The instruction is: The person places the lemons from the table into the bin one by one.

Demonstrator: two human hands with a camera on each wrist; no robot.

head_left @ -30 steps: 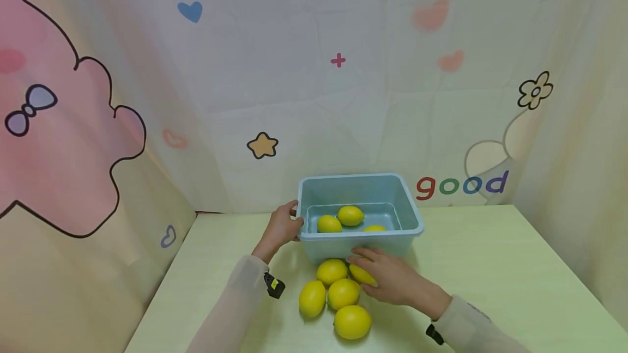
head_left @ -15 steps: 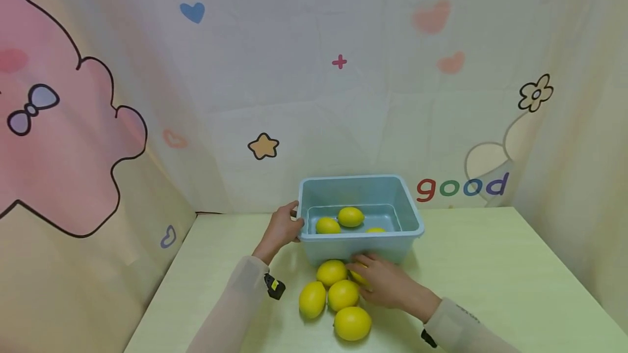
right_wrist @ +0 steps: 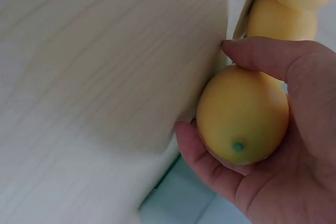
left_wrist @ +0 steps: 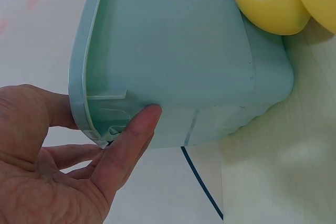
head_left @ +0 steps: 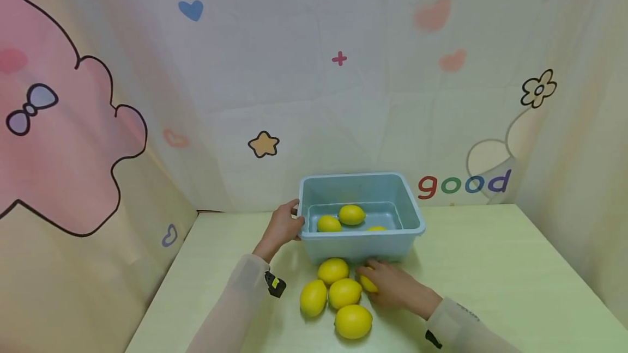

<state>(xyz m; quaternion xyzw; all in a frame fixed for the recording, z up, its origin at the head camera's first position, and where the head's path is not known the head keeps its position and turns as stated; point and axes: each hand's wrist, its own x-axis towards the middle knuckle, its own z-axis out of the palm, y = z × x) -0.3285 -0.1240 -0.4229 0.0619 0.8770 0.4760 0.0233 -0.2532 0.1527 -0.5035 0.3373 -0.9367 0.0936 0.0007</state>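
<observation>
– Notice any change by the tub (head_left: 360, 247)?
– Yes: moved the lemon (right_wrist: 241, 111) slightly rightward in front of the tub, leaving a gap from the tub-side one of the four loose lemons (head_left: 345, 294).
– Held how, with the right hand (head_left: 394, 286)?
– Closed to the lemon's width, fingers and thumb round its sides; impossible to tell whether lifted off the tabletop (head_left: 490, 266).
– And with the left hand (head_left: 281, 223)?
– Gripping the tub's left end, thumb against the outer wall.
– Meaning?
– Seemingly singled out and secured, but still outside the tub, with three lemons (head_left: 351, 215) visible inside.
</observation>
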